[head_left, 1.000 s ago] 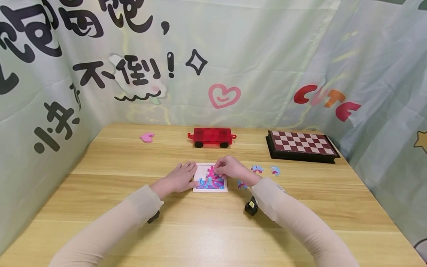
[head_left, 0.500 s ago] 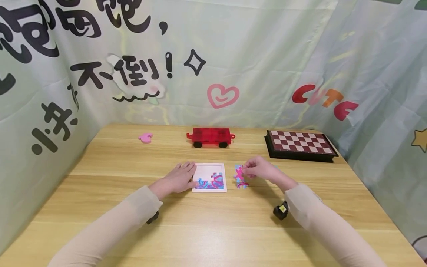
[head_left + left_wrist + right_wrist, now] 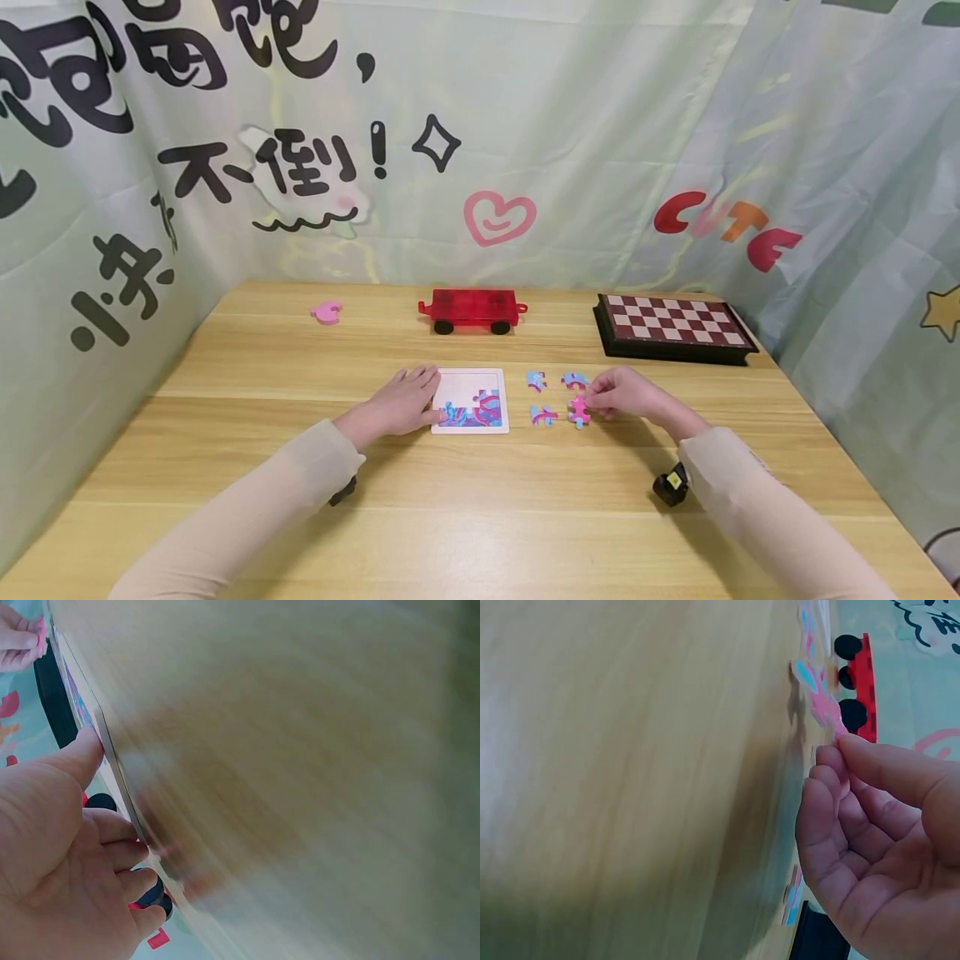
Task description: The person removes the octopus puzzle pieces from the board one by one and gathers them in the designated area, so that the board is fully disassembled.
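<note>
A white puzzle tray (image 3: pixel 457 384) lies on the table, with joined blue, purple and pink pieces (image 3: pixel 472 416) along its bottom and lower right. My left hand (image 3: pixel 401 402) rests on the tray's left edge, its thumb at the lower left corner; in the left wrist view the thumb (image 3: pixel 86 750) touches that edge. To the right of the tray, my right hand (image 3: pixel 626 393) pinches a pink puzzle piece (image 3: pixel 578 410) between thumb and fingertips. In the right wrist view this piece (image 3: pixel 823 701) is tilted above the tabletop. Loose pieces (image 3: pixel 536 381) lie around it, including one (image 3: pixel 543 415) to its left.
Behind the tray stands a red toy wagon (image 3: pixel 474 308) with black wheels. A checkered board box (image 3: pixel 675 325) sits at the back right. A small pink piece (image 3: pixel 327 312) lies at the back left. A printed curtain (image 3: pixel 600 150) closes off the far side.
My right hand has moved right from the tray with the pink puzzle piece, past the loose pieces. The tray's middle now shows bare where that piece was. My left hand stays in place.
</note>
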Demonstrator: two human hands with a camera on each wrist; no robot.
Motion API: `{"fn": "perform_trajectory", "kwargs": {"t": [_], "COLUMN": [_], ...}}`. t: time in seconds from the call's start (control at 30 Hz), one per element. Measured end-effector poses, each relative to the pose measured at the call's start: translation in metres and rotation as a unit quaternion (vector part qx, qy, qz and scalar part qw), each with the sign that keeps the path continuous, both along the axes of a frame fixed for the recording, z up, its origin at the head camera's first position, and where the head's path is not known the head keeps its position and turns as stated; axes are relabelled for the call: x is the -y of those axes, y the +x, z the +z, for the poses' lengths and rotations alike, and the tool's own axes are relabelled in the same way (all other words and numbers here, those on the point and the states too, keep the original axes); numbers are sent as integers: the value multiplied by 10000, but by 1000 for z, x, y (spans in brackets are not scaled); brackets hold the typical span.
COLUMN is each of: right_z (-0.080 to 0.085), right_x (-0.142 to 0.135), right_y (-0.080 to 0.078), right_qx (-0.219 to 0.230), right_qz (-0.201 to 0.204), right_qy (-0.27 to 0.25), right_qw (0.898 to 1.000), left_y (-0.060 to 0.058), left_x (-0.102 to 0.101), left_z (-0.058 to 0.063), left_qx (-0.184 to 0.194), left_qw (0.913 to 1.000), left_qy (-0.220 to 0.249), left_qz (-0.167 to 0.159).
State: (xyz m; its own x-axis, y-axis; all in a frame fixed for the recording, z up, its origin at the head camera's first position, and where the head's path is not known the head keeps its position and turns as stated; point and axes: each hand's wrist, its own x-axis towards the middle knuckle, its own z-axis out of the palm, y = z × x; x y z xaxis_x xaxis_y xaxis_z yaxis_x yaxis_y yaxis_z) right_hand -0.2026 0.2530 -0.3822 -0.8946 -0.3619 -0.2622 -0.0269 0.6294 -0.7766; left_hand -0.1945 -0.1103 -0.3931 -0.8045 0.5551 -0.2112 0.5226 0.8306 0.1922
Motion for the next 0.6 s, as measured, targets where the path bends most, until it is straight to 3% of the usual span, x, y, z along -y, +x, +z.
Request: {"fn": "perform_trajectory", "kwargs": {"t": [0.6], "right_z": [-4], "right_x": [0], "right_y": [-4], "right_qx": [91], "right_qz": [-52], "right_qy": [503], "right_qw": [9987], "left_y": [1], "left_x": [0], "left_z": [1], "left_qx": [42], "left_qw": [10000], "left_qy": [-48], "left_qz": [-2]}}
